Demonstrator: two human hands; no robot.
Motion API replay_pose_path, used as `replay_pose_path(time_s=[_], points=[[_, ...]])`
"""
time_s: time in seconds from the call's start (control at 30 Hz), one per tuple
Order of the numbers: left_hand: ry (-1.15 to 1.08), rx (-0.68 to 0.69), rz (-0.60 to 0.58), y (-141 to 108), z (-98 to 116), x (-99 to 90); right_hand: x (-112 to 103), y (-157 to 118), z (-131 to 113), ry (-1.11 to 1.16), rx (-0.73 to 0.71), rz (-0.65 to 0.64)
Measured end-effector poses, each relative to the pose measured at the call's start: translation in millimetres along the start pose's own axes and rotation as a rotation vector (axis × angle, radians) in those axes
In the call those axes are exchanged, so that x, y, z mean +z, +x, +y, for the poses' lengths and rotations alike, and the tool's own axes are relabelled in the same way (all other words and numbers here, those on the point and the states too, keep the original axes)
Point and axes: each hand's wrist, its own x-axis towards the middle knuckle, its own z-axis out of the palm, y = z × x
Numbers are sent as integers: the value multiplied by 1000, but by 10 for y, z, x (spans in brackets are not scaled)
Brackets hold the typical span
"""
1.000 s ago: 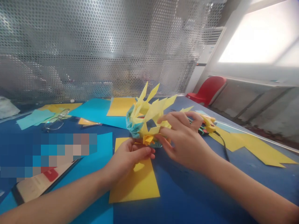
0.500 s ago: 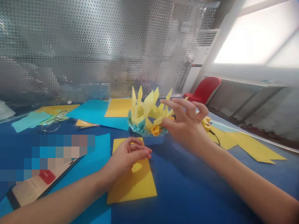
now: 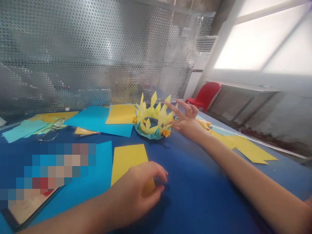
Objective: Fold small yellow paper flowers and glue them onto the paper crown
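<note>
A yellow paper crown [image 3: 146, 130] with pointed spikes, a light-blue crinkled base and orange paper flowers stands upright on the blue table. At its right side is my right hand [image 3: 186, 125], fingers spread and thumb beside the crown; whether it touches the paper I cannot tell. My left hand [image 3: 143, 188] hovers nearer to me, its fingers loosely curled and apart from the thumb, nothing between them. Partly hidden behind it lies a yellow sheet of paper [image 3: 129, 159].
Blue paper [image 3: 97, 175] and a phone [image 3: 31, 206], partly pixelated, lie at left. Glasses [image 3: 50, 131] rest near teal paper [image 3: 24, 128]. Another blue sheet [image 3: 89, 118] lies farther back. Yellow paper [image 3: 248, 151] is at right. A red chair [image 3: 207, 94] stands beyond the table.
The crown now sits lower and looks turned, with different flowers facing me. My right hand's fingers have spread more. My left hand has come nearer to me and opened wider.
</note>
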Motion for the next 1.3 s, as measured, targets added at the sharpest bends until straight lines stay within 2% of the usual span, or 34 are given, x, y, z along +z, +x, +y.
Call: replay_pose_path(time_s=[0.2, 0.33, 0.43, 0.53, 0.67, 0.7, 0.73, 0.83, 0.93, 1.1, 1.3], points=[[450, -84, -84, -49, 4, -83, 25, -20, 136, 8, 18, -5], [655, -140, -129, -60, -27, -162, 40, -41, 225, 15, 32, -6], [674, -236, -136, -60, -46, -173, 65, -62, 270, 32, 43, -4], [595, -326, -156, -42, 13, -155, 94, -87, 298, 51, 55, 4], [529, -393, -138, 21, 264, -136, 92, -107, 320, 67, 91, 26], [575, -411, -155, 41, 330, -133, 77, -109, 325, 71, 100, 28], [642, -463, -230, 62, 386, -131, 56, -109, 330, 74, 106, 26], [847, -483, -351, 116, 466, -123, -32, -113, 353, 93, 101, -9], [942, -466, -403, 143, 454, -116, -118, -129, 378, 123, 68, -72], [981, -470, -453, 125, 438, -105, -131, -150, 382, 139, 26, -132], [966, -418, -413, 112, 422, -89, -80, -135, 328, 108, -4, -121]])
